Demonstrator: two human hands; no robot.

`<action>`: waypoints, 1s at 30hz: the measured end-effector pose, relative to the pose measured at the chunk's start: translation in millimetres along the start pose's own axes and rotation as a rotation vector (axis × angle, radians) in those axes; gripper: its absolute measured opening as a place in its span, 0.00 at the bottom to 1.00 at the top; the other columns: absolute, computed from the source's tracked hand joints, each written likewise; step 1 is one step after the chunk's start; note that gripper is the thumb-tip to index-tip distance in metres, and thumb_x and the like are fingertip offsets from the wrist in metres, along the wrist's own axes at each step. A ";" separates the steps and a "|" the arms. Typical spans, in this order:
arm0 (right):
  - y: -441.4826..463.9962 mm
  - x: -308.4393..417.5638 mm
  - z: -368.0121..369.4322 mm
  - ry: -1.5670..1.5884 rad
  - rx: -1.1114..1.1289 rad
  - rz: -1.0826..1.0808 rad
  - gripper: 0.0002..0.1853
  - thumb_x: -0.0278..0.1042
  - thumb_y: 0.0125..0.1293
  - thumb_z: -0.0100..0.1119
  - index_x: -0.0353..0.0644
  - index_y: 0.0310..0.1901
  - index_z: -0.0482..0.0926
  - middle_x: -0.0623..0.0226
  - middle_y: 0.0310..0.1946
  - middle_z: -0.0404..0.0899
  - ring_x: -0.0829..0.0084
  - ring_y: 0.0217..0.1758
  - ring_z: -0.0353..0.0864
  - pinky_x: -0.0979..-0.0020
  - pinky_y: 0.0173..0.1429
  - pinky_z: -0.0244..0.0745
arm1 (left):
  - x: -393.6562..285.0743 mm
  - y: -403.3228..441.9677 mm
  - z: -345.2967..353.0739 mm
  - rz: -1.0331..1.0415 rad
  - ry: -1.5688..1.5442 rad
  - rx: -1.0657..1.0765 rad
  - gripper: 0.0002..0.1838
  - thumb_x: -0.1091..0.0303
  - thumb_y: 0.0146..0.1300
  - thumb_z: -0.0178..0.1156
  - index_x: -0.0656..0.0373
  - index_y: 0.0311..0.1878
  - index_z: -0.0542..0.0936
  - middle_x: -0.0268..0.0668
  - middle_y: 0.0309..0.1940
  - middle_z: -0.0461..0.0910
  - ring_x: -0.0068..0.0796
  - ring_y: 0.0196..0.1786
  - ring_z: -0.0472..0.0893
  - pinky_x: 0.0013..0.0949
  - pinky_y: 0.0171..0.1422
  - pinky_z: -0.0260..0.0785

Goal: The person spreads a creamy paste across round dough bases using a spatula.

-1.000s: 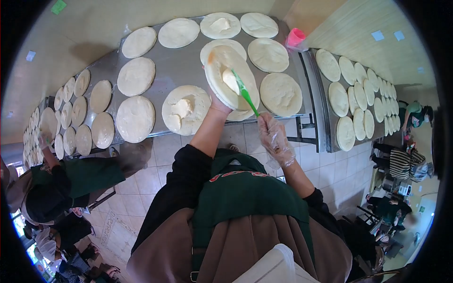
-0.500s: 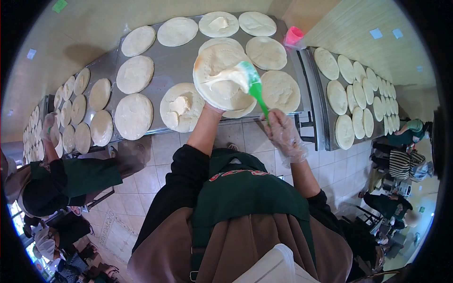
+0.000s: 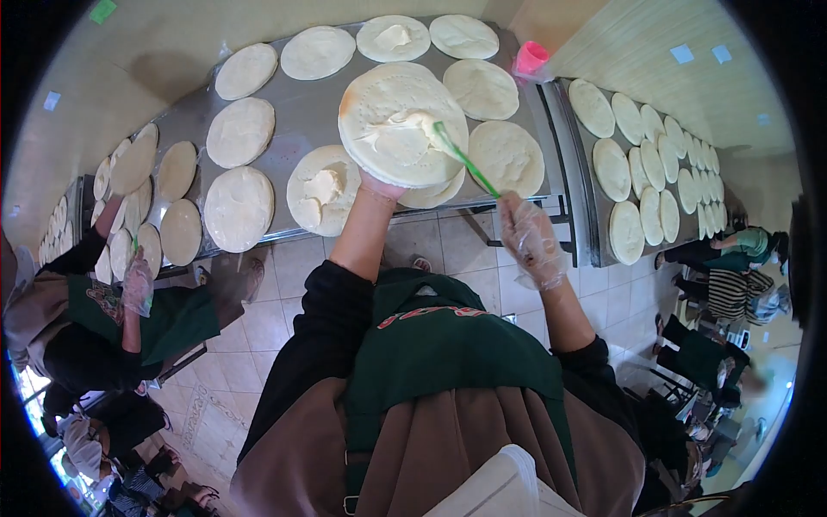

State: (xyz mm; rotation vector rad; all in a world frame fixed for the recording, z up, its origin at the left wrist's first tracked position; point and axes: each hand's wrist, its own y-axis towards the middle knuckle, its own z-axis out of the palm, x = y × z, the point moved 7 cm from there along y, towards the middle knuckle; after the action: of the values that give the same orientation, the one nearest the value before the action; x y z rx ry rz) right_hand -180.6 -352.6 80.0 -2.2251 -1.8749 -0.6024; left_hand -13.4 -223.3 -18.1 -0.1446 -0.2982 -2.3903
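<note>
My left hand [image 3: 382,185] supports a round pizza base [image 3: 388,93] from below, raised above the metal table [image 3: 301,108]; most of its fingers are hidden underneath. A pale creamy spread [image 3: 405,129] lies across the middle of this base. In a clear plastic glove, my right hand [image 3: 530,239] grips the handle of a green spatula [image 3: 476,172]. The spatula's blade, seen nearly edge-on, touches the spread near the right side of the base. On the table to the left, another base [image 3: 301,185] carries lumps of the same spread.
Several more bases [image 3: 239,133] lie on the table. A pink cup [image 3: 532,58] stands at its back right corner. Another table [image 3: 594,228] with bases is at the right. A co-worker [image 3: 129,302] at the left lifts a base and holds a green tool.
My spatula has turned from flat to nearly edge-on on the spread, and my right hand is slightly lower and farther right. At the left, the co-worker has raised a base.
</note>
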 end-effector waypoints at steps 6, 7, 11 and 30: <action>-20.0 26.3 23.1 0.067 0.071 -0.028 0.05 0.32 0.65 0.50 0.40 0.37 0.71 0.49 0.26 0.74 0.46 0.31 0.75 0.52 0.34 0.69 | 2.5 6.6 -10.8 0.123 0.158 -0.191 0.37 0.36 0.64 0.39 0.54 0.67 0.62 0.45 0.63 0.67 0.49 0.65 0.67 0.57 0.69 0.57; -20.8 33.3 22.8 0.119 0.082 -0.067 0.05 0.32 0.66 0.50 0.40 0.37 0.70 0.49 0.26 0.74 0.46 0.31 0.75 0.52 0.34 0.69 | 0.8 3.9 -16.9 0.175 0.254 -0.319 0.37 0.36 0.64 0.39 0.54 0.67 0.62 0.45 0.63 0.67 0.49 0.65 0.67 0.57 0.69 0.58; -18.1 52.2 11.0 0.264 0.128 -0.070 0.06 0.33 0.67 0.49 0.40 0.38 0.71 0.49 0.26 0.74 0.46 0.31 0.75 0.53 0.34 0.70 | 0.3 0.1 -14.4 0.255 0.394 -0.339 0.37 0.35 0.63 0.40 0.52 0.67 0.62 0.43 0.61 0.69 0.46 0.63 0.69 0.54 0.67 0.61; -3.1 -18.5 -15.3 0.348 -0.223 0.151 0.07 0.30 0.71 0.47 0.38 0.41 0.73 0.68 0.20 0.68 0.77 0.22 0.66 0.72 0.28 0.64 | -1.7 -23.5 13.2 0.123 0.107 -0.046 0.36 0.39 0.65 0.42 0.54 0.69 0.60 0.44 0.67 0.62 0.47 0.67 0.65 0.54 0.69 0.58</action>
State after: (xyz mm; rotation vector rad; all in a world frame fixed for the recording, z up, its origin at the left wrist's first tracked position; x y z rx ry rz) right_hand -189.0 -374.5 85.9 -2.1858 -1.5180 -1.1339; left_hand -27.7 -201.9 -9.8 -0.0543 -0.1793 -2.2740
